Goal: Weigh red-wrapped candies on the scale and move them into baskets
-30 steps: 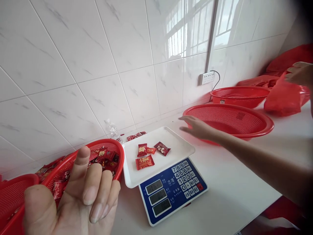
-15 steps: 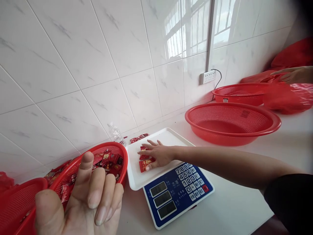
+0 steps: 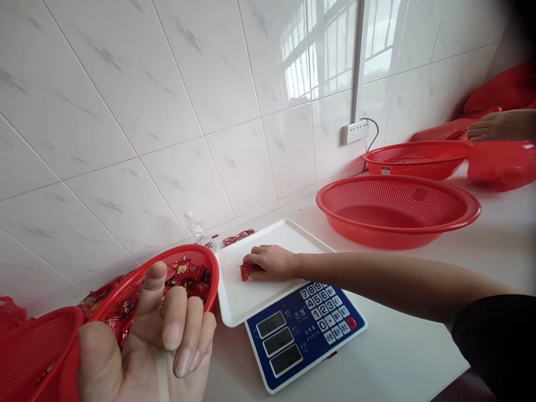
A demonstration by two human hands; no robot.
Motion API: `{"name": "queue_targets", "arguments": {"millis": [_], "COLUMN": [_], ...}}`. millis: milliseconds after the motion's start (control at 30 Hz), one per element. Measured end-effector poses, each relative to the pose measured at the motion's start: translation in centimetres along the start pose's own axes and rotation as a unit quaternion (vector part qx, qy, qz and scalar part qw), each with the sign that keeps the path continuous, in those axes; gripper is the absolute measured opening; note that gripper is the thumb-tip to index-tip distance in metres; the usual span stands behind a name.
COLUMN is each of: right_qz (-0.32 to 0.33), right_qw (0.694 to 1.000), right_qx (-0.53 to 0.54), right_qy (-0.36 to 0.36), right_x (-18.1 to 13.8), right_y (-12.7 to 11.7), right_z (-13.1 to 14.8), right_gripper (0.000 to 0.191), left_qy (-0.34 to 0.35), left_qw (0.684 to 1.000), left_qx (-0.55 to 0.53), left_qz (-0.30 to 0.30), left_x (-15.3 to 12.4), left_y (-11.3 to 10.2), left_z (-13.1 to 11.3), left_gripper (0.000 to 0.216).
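Note:
My right hand [image 3: 276,262] reaches over the white tray [image 3: 238,304] of a digital scale [image 3: 307,368], its fingers closed around small red candy packets [image 3: 248,272]. Much of the packets is hidden under my palm and fingers. Nearer the camera, my left hand [image 3: 154,352] is held palm up, with the thumb and index finger apart and the other fingers loosely bent. Nothing is in it. Behind it stands a red perforated basket [image 3: 214,279] with many red wrapped candies [image 3: 190,273] inside.
Another red basket [image 3: 37,340] is at the lower left. Beyond the scale are a red basin [image 3: 397,237] and a second basin [image 3: 419,167]. A co-worker's hand [image 3: 498,125] is above a red bag [image 3: 502,167]. A clear bottle [image 3: 199,229] and a socket strip [image 3: 355,132] are by the wall.
My right hand, spread flat over the packets before, has curled its fingers around them. My left hand has shifted slightly right. The co-worker's hand and red bag have moved a little.

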State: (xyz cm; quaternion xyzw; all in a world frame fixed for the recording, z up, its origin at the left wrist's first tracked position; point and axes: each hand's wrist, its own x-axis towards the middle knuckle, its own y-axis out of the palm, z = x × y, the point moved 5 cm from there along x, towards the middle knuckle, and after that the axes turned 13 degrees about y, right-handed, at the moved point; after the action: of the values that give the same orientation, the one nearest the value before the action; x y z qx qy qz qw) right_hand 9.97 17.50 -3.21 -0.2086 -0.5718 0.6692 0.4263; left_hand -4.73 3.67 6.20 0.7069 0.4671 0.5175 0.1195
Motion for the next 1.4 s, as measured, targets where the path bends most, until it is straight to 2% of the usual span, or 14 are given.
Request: {"name": "queue_targets", "arguments": {"millis": [233, 467, 600, 833, 1000, 1133, 1233, 1400], "right_qz": [-0.028, -0.058, -0.031, 0.069, 0.070, 0.034, -0.028, -0.185], "right_qw": [0.999, 0.991, 0.990, 0.992, 0.994, 0.996, 0.993, 0.964], "right_qx": [0.032, 0.072, 0.095, 0.095, 0.070, 0.071, 0.086, 0.074], "right_qy": [0.016, 0.092, 0.102, 0.046, 0.049, 0.052, 0.070, 0.178], "right_x": [-0.3, -1.0, -1.4, -1.7, -1.7, -2.2, -2.8, -4.8], "right_y": [-1.1, -3.1, -3.5, -2.5, -1.7, -2.2, -3.7, -8.1], "right_z": [-0.3, -2.4, -2.4, -0.2, 0.1, -0.1, -1.2, -6.3], "right_gripper": [0.023, 0.017, 0.020, 0.021, 0.021, 0.021, 0.021, 0.023], "left_qy": [-0.005, 0.003, 0.003, -0.003, -0.002, -0.002, -0.001, 0.011], "left_qw": [1.000, 1.000, 1.000, 1.000, 0.999, 0.999, 0.998, 0.999], "left_qx": [0.002, 0.011, 0.016, 0.027, 0.043, 0.049, 0.052, 0.042], "left_qz": [0.008, 0.008, 0.003, -0.005, -0.008, -0.010, -0.022, -0.026], "left_x": [-0.1, -0.1, -0.1, 0.0, 0.0, 0.0, -0.1, 0.1], "left_y": [0.3, 0.1, 0.1, 0.2, 0.2, 0.2, 0.1, -0.3], "left_z": [-0.3, -0.3, -0.3, 0.0, 0.0, -0.1, -0.2, -0.3], "left_gripper": [0.044, 0.045, 0.044, 0.044, 0.044, 0.045, 0.044, 0.045]}}
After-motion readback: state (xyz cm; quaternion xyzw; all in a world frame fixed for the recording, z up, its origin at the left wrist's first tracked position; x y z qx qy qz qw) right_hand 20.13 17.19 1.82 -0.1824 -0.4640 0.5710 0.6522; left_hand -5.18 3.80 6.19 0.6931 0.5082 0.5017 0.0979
